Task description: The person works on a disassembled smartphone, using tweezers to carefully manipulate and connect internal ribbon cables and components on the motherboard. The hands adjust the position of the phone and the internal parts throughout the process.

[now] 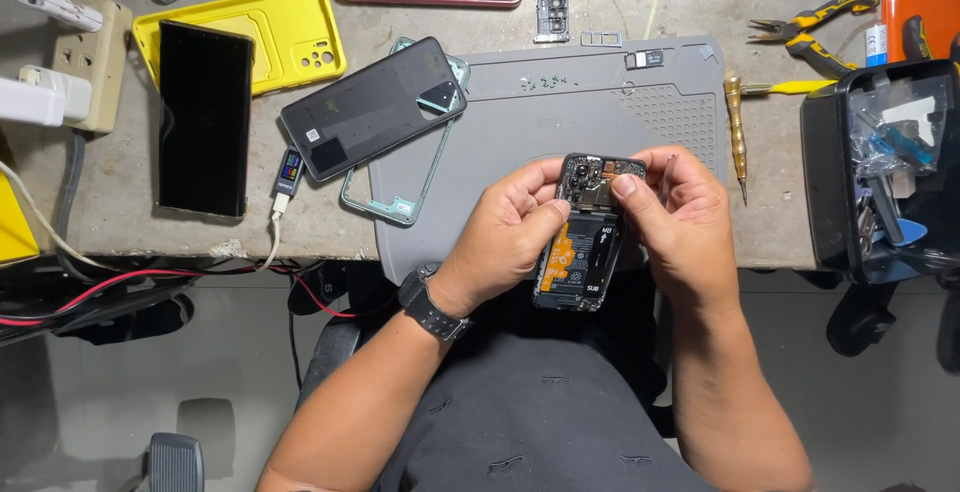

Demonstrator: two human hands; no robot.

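Far left of the fingers, a beige power strip (88,60) sits at the table (120,222) edge with white plugs cut off by the frame. Nearer, a black phone (205,117) lies flat beside a yellow phone case (270,37), and a dark back cover (372,107) rests slantwise over a pale green frame (405,187), hiding most of it. A grey work mat (560,112) spreads just beyond the fingers; the tiny screws on it are too small to make out.

The left hand (505,237), a black watch on its wrist, has its fingers closed on the left side of the opened phone (585,237). The right hand (675,222) grips the right side, thumb pressed on the upper circuit board; a thin metal piece at its fingertips is hard to identify. The opened phone is held above the lap, just off the table's near edge, long axis roughly upright in view, camera end pointing away from the person, and its lower end hangs free.

Right of the fingers lie a brass screwdriver (735,137), yellow-handled pliers (815,27) and a black parts box (880,167), partly cut off.
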